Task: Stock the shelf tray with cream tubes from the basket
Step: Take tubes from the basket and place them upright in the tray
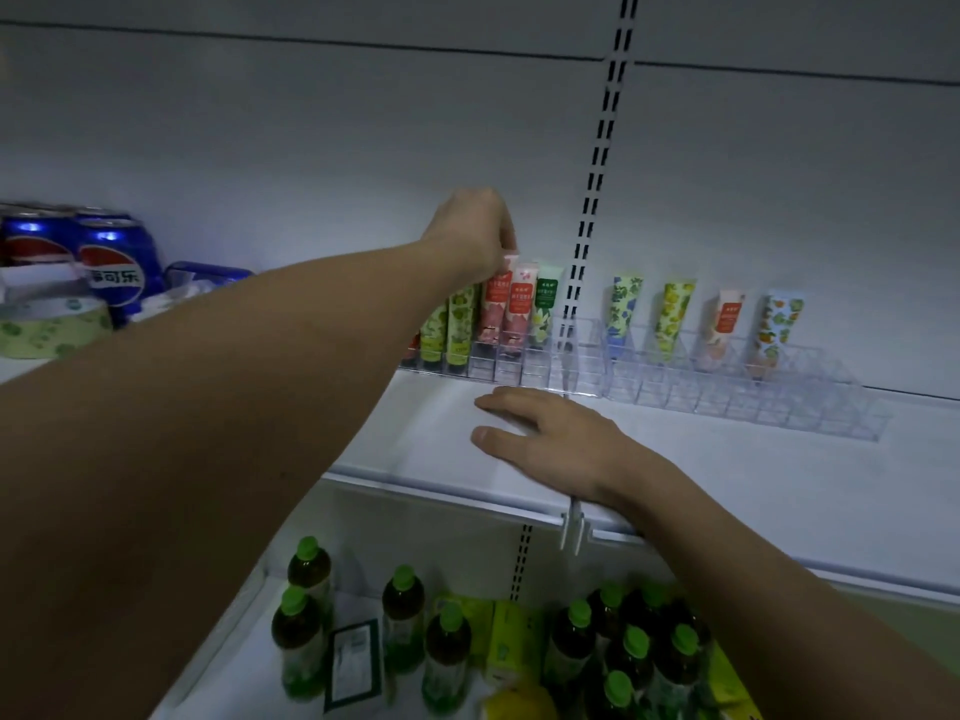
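Observation:
A clear plastic tray (810, 413) with many small compartments runs along the back of a white shelf (727, 475). Several cream tubes stand upright in it. My left hand (475, 233) reaches over the left group and pinches the top of a red-and-pink cream tube (496, 309) that stands in the tray between a green-patterned tube (460, 324) and another red tube (521, 304). My right hand (550, 439) lies flat on the shelf in front of the tray, fingers spread, holding nothing. The basket is not in view.
Further right in the tray stand separate tubes: blue-green (622, 309), yellow-green (674, 314), orange (723, 324) and fruit-patterned (777, 324). Blue soda cans (117, 262) and a tape roll (54, 324) sit at the left. Green-capped bottles (447, 652) fill the shelf below.

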